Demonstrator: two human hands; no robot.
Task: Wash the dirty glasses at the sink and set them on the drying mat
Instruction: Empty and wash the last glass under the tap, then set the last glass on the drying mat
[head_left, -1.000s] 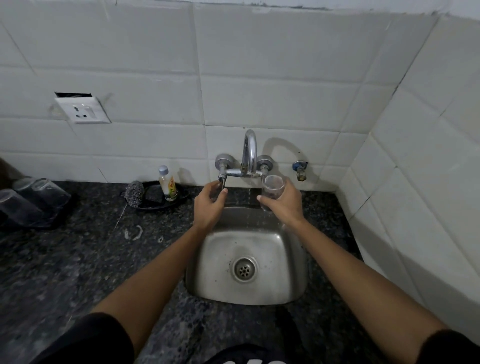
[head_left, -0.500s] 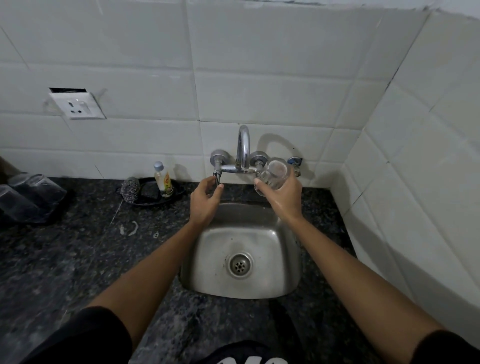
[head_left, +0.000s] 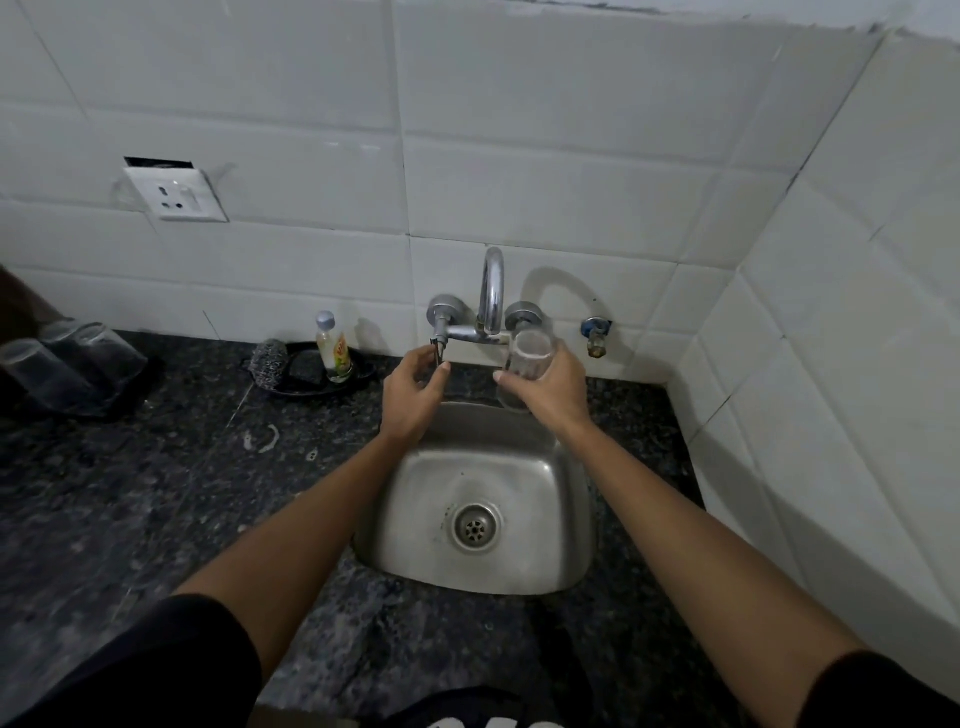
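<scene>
Right hand (head_left: 550, 387) grips a glass (head_left: 524, 371) under the tap (head_left: 491, 296); left hand (head_left: 413, 392) pinches the tap handle (head_left: 440, 349) over the sink (head_left: 574, 525).

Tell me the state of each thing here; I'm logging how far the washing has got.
glass: upright, held by the right hand over the sink's back edge.
tap handle: pinched by the left hand; no water visible.
sink: holds nothing, drain open.
glasses on the mat: upside down.
soap bottle: upright, capped.
scrubber: lying in its dish.
</scene>
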